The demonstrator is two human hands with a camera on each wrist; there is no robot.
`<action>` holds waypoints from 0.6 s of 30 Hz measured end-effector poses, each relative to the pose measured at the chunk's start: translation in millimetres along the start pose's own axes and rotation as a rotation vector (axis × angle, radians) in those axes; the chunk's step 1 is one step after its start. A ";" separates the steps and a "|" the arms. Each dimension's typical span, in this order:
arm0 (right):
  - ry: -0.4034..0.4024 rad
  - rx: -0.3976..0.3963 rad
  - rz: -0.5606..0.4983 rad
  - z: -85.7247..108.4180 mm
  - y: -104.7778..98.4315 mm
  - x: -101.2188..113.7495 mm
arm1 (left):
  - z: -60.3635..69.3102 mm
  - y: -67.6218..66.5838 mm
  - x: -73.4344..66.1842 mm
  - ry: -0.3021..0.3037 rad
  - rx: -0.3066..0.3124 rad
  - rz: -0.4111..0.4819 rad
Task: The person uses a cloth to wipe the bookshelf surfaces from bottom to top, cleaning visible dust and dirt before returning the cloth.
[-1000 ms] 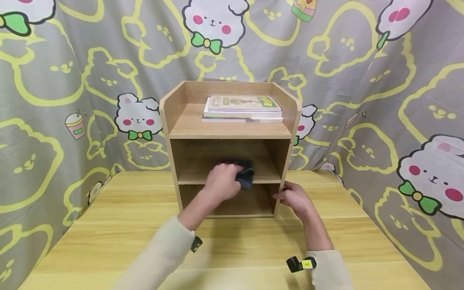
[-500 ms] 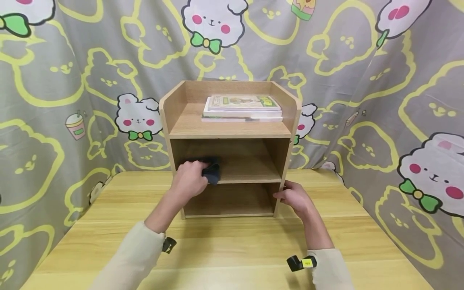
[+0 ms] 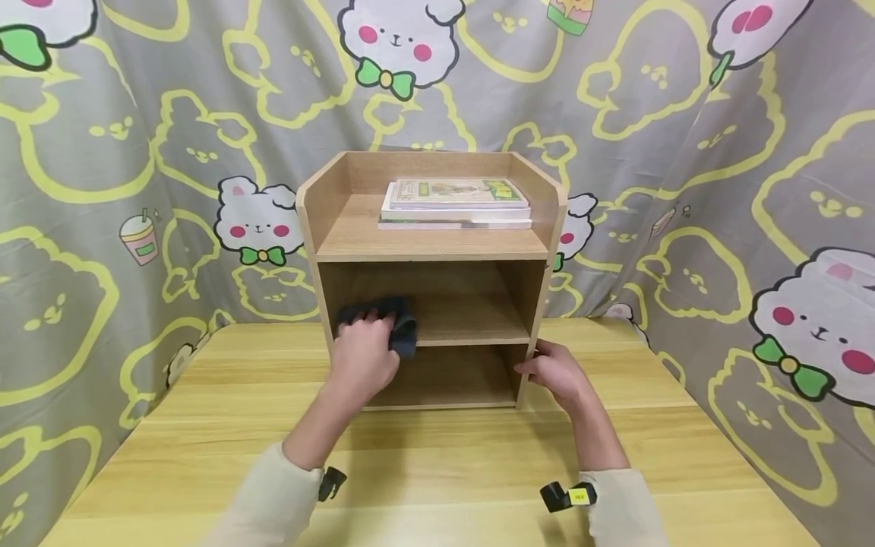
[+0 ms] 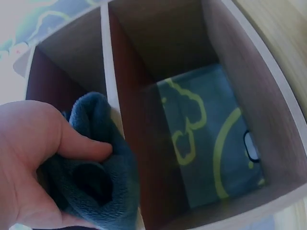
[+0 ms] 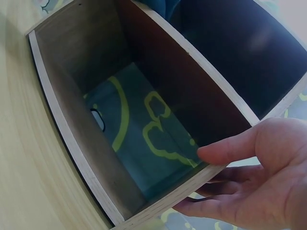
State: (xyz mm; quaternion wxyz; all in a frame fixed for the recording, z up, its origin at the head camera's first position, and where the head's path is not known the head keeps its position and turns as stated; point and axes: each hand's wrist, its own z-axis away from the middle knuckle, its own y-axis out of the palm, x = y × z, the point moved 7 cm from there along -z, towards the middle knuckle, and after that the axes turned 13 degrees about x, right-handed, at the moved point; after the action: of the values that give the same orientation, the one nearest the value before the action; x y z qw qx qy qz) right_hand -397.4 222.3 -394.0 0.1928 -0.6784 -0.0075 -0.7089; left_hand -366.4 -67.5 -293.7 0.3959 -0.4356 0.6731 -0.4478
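A small wooden shelf unit [image 3: 431, 246] stands on the table, with two open compartments below its top. My left hand [image 3: 364, 349] grips a dark blue-grey cloth [image 3: 403, 334] at the left part of the middle shelf, over its front edge. In the left wrist view the thumb presses into the folded cloth [image 4: 120, 191] beside the shelf board [image 4: 111, 72]. My right hand [image 3: 557, 372] holds the unit's right side panel low down. The right wrist view shows the thumb inside the panel's edge [image 5: 177, 194] and the other fingers outside it.
Several stacked books [image 3: 454, 203] lie on the unit's top, towards the right. The wood-grain table [image 3: 451, 463] spreads in front and to both sides. A grey patterned curtain [image 3: 205, 137] hangs behind and at the sides.
My left hand has moved the cloth leftwards along the middle shelf, then slightly back towards me. The right hand has stayed on the side panel.
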 end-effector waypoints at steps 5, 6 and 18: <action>-0.003 -0.015 0.002 0.0 1.3 -0.1 | 10.0 2.9 -16.5 -0.043 -0.072 -0.099; -0.004 -0.018 0.005 -0.8 1.9 -0.5 | 11.0 4.0 -18.9 -0.055 -0.081 -0.115; 0.005 -0.030 0.004 -1.3 -0.8 0.2 | -10.5 24.3 -75.5 -0.055 -0.101 -0.271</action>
State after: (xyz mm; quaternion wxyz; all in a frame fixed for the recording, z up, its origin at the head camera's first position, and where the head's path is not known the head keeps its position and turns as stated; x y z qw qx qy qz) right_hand -398.9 222.6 -393.8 0.1839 -0.6796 0.0047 -0.7101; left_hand -358.5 11.5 -302.9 0.3277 -0.5539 0.6187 -0.4506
